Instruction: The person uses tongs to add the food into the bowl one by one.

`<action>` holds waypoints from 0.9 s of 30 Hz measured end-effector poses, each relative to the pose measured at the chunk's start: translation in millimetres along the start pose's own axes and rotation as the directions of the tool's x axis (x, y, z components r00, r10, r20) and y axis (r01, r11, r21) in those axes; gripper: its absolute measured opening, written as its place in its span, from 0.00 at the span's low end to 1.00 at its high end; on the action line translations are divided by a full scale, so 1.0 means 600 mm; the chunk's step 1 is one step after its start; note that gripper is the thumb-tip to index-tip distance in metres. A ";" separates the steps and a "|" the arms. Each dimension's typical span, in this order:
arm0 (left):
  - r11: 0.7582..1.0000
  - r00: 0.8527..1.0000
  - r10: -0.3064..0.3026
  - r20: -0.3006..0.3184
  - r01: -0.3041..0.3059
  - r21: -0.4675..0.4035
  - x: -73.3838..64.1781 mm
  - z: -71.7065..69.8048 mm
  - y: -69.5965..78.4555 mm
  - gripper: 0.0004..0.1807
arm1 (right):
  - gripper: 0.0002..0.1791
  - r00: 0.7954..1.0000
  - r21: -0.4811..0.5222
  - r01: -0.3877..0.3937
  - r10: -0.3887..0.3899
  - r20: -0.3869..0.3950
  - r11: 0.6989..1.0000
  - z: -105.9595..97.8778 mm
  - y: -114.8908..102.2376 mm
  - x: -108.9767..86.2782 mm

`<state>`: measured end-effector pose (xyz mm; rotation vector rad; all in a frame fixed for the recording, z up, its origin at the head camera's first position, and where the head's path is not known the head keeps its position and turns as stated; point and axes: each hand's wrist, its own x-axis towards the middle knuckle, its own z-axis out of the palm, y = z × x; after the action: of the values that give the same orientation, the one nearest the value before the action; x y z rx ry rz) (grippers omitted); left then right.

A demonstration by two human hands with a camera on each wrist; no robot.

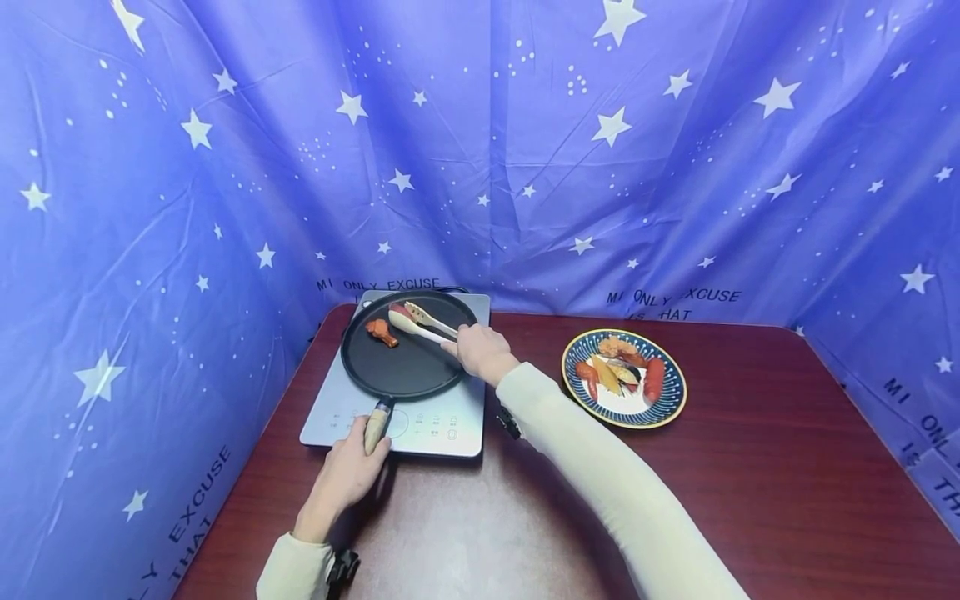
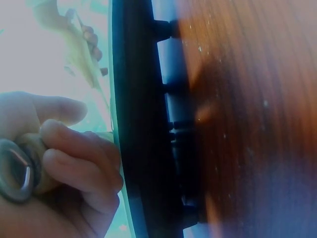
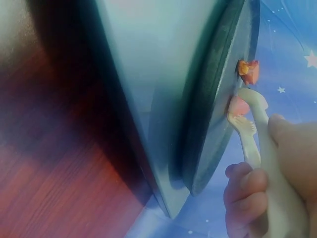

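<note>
Head view: a black pan [image 1: 408, 371] rests on a silver hot plate [image 1: 468, 421], which stands on a brown table [image 1: 757, 467]. At the near side of the pan, the left hand [image 1: 351, 467] is curled round the pan's handle [image 1: 377, 429]. At the right side of the pan, the right hand [image 1: 483, 346] grips a pair of tongs [image 1: 433, 336], whose tips lie over the far part of the pan with a reddish piece of food [image 1: 401, 312] between them. A browned drumstick [image 1: 382, 333] lies in the pan, just left of the tongs' tips. Well to the right of the pan is a blue-patterned plate [image 1: 672, 398] bearing a sausage [image 1: 654, 382] and other foods. Behind the pan hangs a blue curtain [image 1: 525, 167] with white stars. Left wrist view: the left hand's fingers are wrapped round the handle near its end, where a metal ring [image 2: 19, 192] shows; the dark side of the hot plate runs just beside the hand. Right wrist view: the pan appears nearly edge-on; the right hand's fingers are bent about the tongs, the pinkish food is between the tips, and the drumstick is near them. Whether that held piece touches the pan cannot be told.
</note>
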<state>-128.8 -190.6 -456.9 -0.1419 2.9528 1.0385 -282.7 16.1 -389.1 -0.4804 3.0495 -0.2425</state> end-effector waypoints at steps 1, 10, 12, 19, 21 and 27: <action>1.000 1.000 0.001 -0.001 -0.001 0.000 0.000 0.000 0.000 0.28 | 0.28 1.000 -0.001 -0.001 0.000 -0.004 1.000 0.000 0.000 -0.002; 1.000 1.000 0.007 -0.007 -0.007 -0.002 0.001 0.002 -0.001 0.27 | 0.28 1.000 -0.038 0.003 -0.004 -0.011 0.999 -0.022 0.007 -0.026; 1.000 1.000 0.007 -0.007 -0.007 0.000 0.001 0.002 -0.002 0.27 | 0.27 1.000 -0.040 0.015 -0.016 -0.019 0.999 -0.025 0.012 -0.033; 1.000 1.000 -0.002 -0.005 0.002 -0.010 -0.001 0.003 -0.001 0.27 | 0.27 0.996 -0.048 0.039 -0.043 -0.073 0.998 -0.028 0.037 -0.057; 1.000 1.000 -0.003 -0.008 0.003 -0.008 -0.002 0.003 -0.001 0.27 | 0.26 0.995 -0.046 0.049 -0.053 -0.089 0.998 -0.030 0.045 -0.067; 1.000 1.000 0.005 -0.016 -0.005 -0.012 -0.002 0.003 -0.001 0.26 | 0.25 0.983 -0.069 0.079 -0.089 -0.163 0.995 -0.038 0.078 -0.103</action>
<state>-127.8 -189.8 -458.3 -0.1435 2.9629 1.0602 -239.9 82.5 -373.0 -0.6245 3.2109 -0.2010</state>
